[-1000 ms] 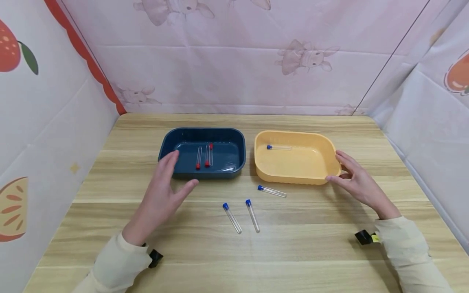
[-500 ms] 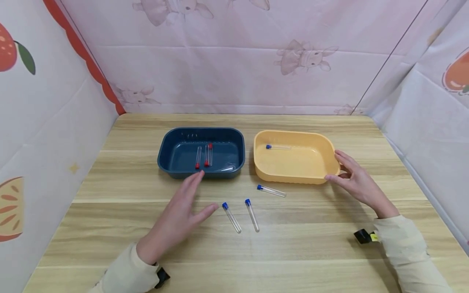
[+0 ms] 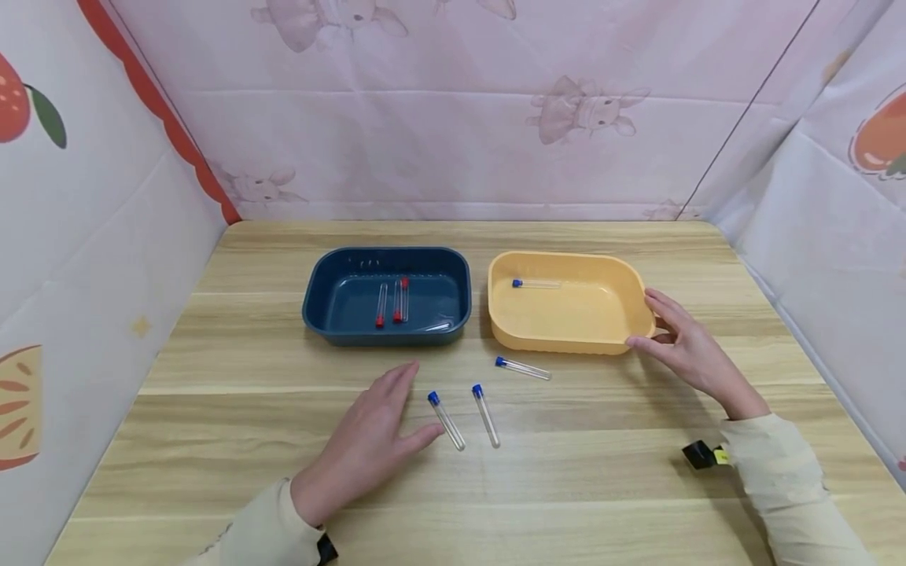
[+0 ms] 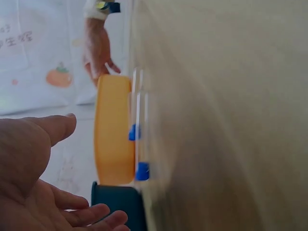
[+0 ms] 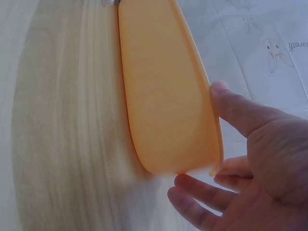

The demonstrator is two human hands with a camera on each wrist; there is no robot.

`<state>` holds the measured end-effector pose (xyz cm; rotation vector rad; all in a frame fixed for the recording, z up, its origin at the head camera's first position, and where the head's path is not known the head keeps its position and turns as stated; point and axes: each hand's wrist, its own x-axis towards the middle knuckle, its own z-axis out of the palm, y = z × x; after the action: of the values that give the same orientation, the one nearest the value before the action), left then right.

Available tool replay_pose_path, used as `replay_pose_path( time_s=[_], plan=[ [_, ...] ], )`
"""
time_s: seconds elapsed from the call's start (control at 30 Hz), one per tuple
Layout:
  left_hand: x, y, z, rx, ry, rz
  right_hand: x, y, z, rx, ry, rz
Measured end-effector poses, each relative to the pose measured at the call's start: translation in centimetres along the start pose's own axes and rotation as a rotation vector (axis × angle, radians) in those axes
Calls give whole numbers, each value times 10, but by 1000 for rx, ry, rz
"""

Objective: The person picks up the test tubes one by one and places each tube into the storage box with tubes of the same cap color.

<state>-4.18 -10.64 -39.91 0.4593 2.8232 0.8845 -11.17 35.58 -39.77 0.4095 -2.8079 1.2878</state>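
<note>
Blue-capped and clear, the left tube lies on the table just to the right of the left hand. It is the loose tube nearest to either hand, and the left hand is much the nearer of the two. Its cap points away from the person and a little leftward; its rounded end points back and to the right, so its long axis runs nearly square to the thumb. The thumb's tip is just beside the glass, about midway along or slightly below; whether they touch, I cannot tell. The cap sits just outside the mouth of the gap between thumb and fingers, which stand extended and well parted, with nothing held.

Beyond it, the middle tube lies close to parallel, and the far tube lies more crosswise, near the front wall of the yellow tray. The right hand grips that tray's right end, thumb at the near corner and fingers bent against the outside. Inside is one blue-capped tube; the navy tray alongside holds red-capped tubes.
</note>
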Motion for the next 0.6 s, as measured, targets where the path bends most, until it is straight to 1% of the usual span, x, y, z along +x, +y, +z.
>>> replay_pose_path(
  time_s=[0.13,0.2,0.4,0.6],
  plan=[
    [1,1,9,27,-27,-17,0,0,1,-5,5,-5],
    [1,1,12,41,-35,-15,0,-1,1,-7,12,-8],
    [1,-1,21,91,-33,30,0,-1,2,-9,21,-17],
    [2,-2,26,107,-31,65,0,0,2,-8,19,-16]
  ],
)
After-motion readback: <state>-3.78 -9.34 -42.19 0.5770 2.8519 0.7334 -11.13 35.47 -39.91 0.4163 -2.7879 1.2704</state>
